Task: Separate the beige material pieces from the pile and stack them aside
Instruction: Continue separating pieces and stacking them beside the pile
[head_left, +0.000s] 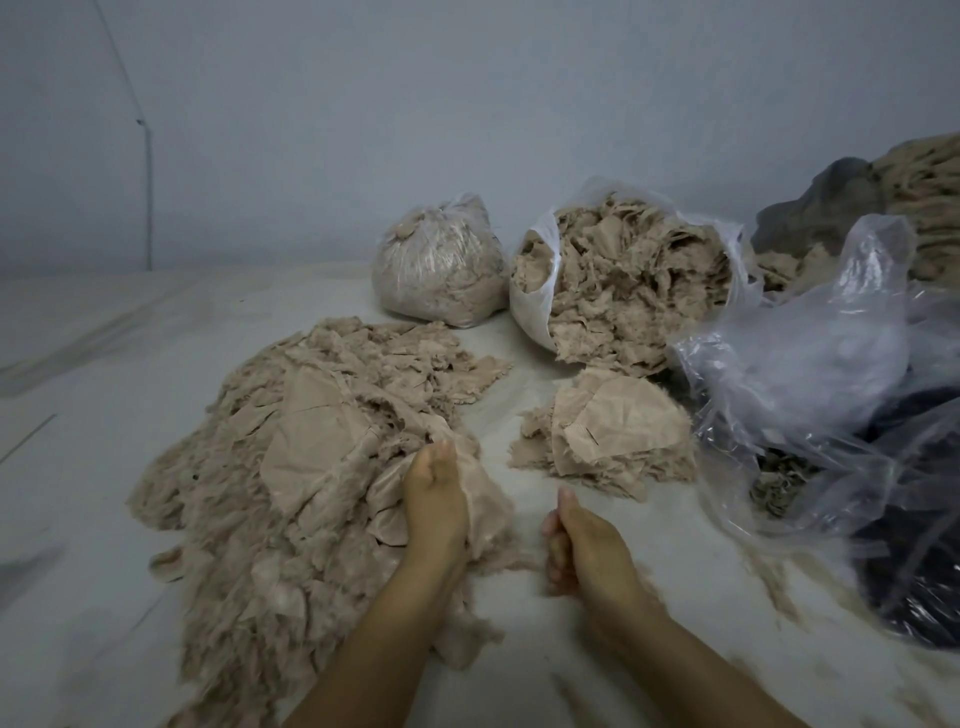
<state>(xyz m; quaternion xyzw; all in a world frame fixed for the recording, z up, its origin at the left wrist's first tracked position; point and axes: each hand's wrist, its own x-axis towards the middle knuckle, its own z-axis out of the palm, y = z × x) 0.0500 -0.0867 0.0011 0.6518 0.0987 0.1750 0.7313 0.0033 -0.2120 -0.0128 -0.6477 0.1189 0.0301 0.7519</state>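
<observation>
- Large pile (291, 457) of beige material pieces spread over pale sheet (104, 389), filling the 9 o'clock half of the work area; frayed, fuzzy edges, a few smooth-backed pieces facing up.
- Left hand (434, 499) resting on the pile's 3 o'clock edge, fingers curled into the fabric, gripping one thin beige piece (483, 506) that drapes beside the wrist.
- Right hand (576, 545) just off the pile toward 3 o'clock, over bare sheet; fingers curled into a loose fist, thumb up. Holding nothing as far as visible; motion blur at the knuckles.
- Hands apart, side by side, not touching.
- Small stack (608, 436) of separated beige pieces at 1 o'clock from the right hand, apart from the big pile, smooth-backed piece on top.
- Open plastic bag (535, 291) at 12 o'clock behind the stack, lying on its side, full of beige scraps spilling toward the stack.
- Tied plastic bag (441, 265) at 11 o'clock of the open one, just beside it, packed with the same material.
- Crumpled clear plastic (810, 374) at 3 o'clock, over dark cloth (924, 571).
- Grey and tan heap (883, 208) at 2 o'clock, against wall (363, 104).
- Loose beige fluff scattered on sheet at 5 o'clock.
</observation>
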